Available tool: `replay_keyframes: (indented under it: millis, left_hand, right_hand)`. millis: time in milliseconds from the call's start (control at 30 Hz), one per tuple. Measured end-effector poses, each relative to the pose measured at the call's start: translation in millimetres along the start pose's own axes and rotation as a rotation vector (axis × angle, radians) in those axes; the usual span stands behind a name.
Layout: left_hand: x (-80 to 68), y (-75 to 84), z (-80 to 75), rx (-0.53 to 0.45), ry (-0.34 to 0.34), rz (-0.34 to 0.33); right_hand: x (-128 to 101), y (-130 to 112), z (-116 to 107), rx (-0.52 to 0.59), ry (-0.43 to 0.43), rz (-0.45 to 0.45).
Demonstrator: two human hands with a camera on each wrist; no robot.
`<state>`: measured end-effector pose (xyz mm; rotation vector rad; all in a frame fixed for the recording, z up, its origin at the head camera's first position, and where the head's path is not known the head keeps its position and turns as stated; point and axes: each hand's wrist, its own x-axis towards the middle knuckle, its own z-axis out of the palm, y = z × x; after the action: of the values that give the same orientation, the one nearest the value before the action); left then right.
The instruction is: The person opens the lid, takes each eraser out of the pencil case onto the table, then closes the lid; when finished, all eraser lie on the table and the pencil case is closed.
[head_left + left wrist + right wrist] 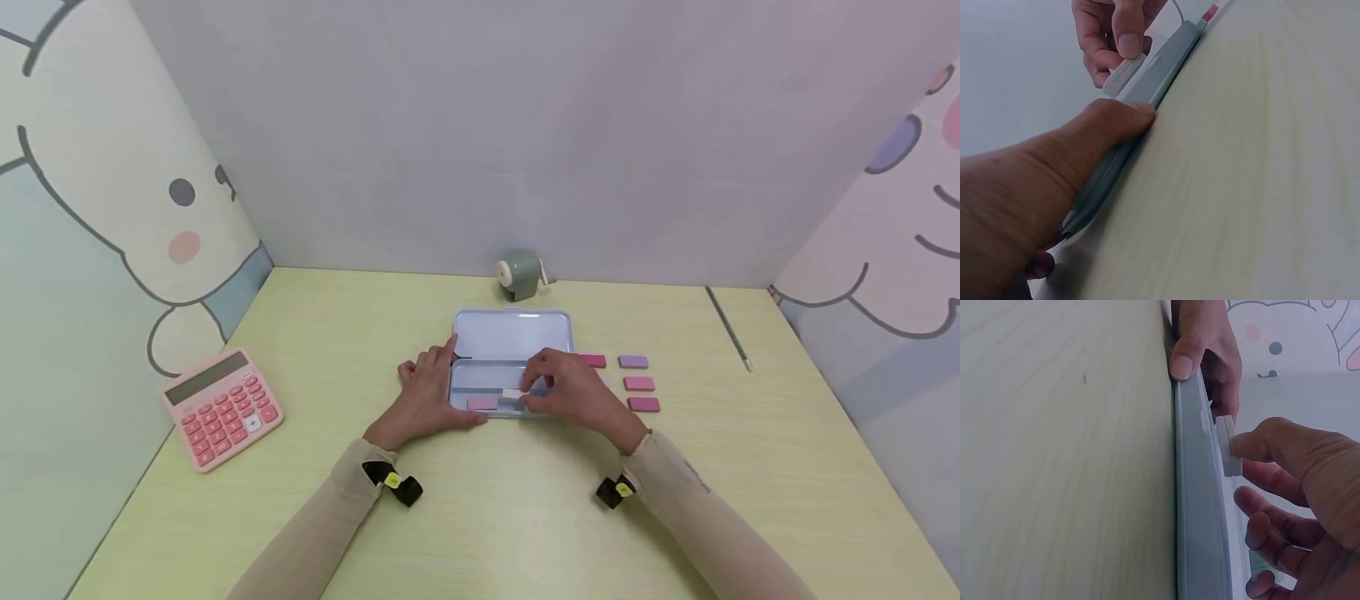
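Observation:
A light blue pencil case [512,335] lies opened flat, its lid toward the back. My left hand [429,392] holds its left end, with the thumb on the front edge and the fingers along the left side. Between thumb and forefinger, my right hand [576,388] pinches a small white rectangular block [1229,447], tilted at the tray's front compartment. To its left, a pink block [482,403] lies in that compartment. In the left wrist view the white block shows under the right thumb. The right hand hides the tray's right end.
Right of the case lie several small blocks, among them a purple block [633,362] and a dark pink block [643,404]. A green pencil sharpener [521,276] stands behind. A pencil [729,328] lies far right, a pink calculator [222,408] far left.

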<state>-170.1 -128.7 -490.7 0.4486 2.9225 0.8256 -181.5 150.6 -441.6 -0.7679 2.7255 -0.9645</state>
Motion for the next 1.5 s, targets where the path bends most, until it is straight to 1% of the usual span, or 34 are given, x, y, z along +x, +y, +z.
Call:
replay_keyframes:
  millis: [167,333,433,533,633,800,900,1000,1100,1267,1400,1500]
  left_hand:
    - [0.2,1.2,-0.2,0.004,0.002,0.0]
    - [-0.2,2.3,0.4,0.007,-0.004,0.002]
    - [-1.0,1.9,0.9,0.008,0.001,-0.002]
    - [-1.8,1.3,1.1,0.007,0.01,-0.01]
    - [-2.3,1.1,1.0,0.006,0.011,-0.013]
    - [-2.1,2.4,0.2,0.006,0.009,-0.003]
    - [-2.1,2.3,0.3,0.009,0.008,-0.001]
    - [-1.9,2.0,0.4,0.002,0.011,0.0]
    - [-1.5,1.1,1.4,-0.006,0.015,-0.001]
    - [-0.8,-1.7,2.5,0.007,0.024,0.006]
    - [-0.3,-2.6,1.7,0.001,0.023,0.017]
    - [-0.5,-2.3,2.0,-0.01,0.012,0.008]
  right_hand:
    - [-7.7,4.4,-6.0,0.012,0.02,0.002]
    - [-18.4,14.5,-15.0,0.021,0.041,0.009]
    - [-24.3,22.4,-21.0,0.009,0.047,-0.018]
    - [-29.7,30.7,-26.0,-0.021,0.063,-0.074]
    - [-36.1,38.2,-29.4,-0.049,0.097,-0.124]
    - [-46.8,48.2,-34.6,-0.066,0.17,-0.162]
    - [-52.9,51.5,-38.3,-0.087,0.213,-0.166]
    - [-59.6,53.0,-43.0,-0.1,0.238,-0.137]
    - [-65.6,53.5,-47.5,-0.103,0.234,-0.091]
    - [-73.5,55.9,-50.7,-0.1,0.185,-0.054]
    - [-80.8,58.0,-48.9,-0.089,0.159,-0.043]
    - [-87.0,61.0,-45.0,-0.088,0.166,-0.064]
